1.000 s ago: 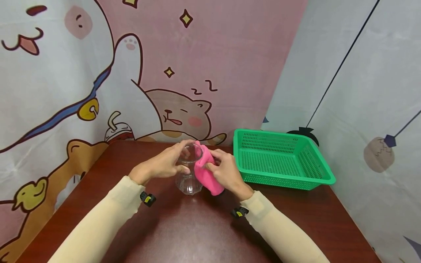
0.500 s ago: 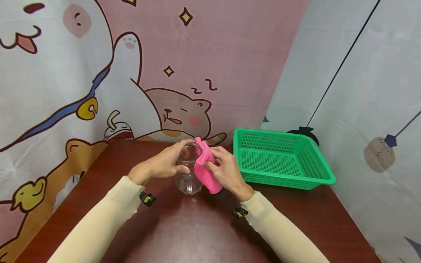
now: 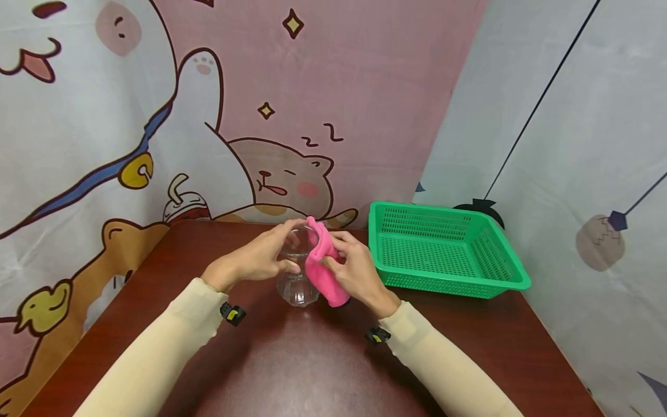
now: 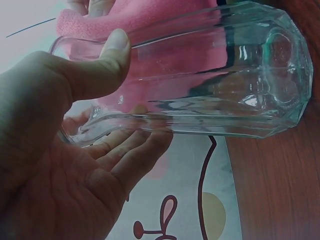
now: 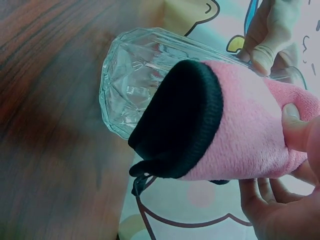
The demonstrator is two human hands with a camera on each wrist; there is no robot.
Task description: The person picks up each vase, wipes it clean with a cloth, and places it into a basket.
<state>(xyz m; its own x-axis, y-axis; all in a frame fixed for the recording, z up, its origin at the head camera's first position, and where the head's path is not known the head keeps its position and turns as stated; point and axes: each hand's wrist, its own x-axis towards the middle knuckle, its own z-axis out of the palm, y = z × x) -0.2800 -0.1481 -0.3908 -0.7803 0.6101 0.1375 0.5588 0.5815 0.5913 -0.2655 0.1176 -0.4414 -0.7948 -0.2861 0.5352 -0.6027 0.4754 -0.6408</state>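
A clear glass vase [image 3: 297,291] with a faceted base stands upright on the table [image 3: 292,370]. My left hand [image 3: 259,255] grips it near the neck, thumb on the near side and fingers round the far side, as the left wrist view shows. Against the vase's right side lies a pink cloth [image 3: 324,277] with black edging and a small black loop [image 5: 140,185]. My right hand [image 3: 359,271] pinches this cloth between thumb and fingers near the vase's rim. Part of the glass is hidden behind the cloth in the head view.
A green plastic basket [image 3: 443,285] with slotted walls stands on the table to the right of my right hand. Behind the table hangs a curtain [image 3: 375,104] printed with cartoon animals, and a pale one [image 3: 552,191] hangs along the right.
The cloth has shifted slightly up and left along the vase with my right hand. My left hand keeps its hold on the vase, which stays in place.
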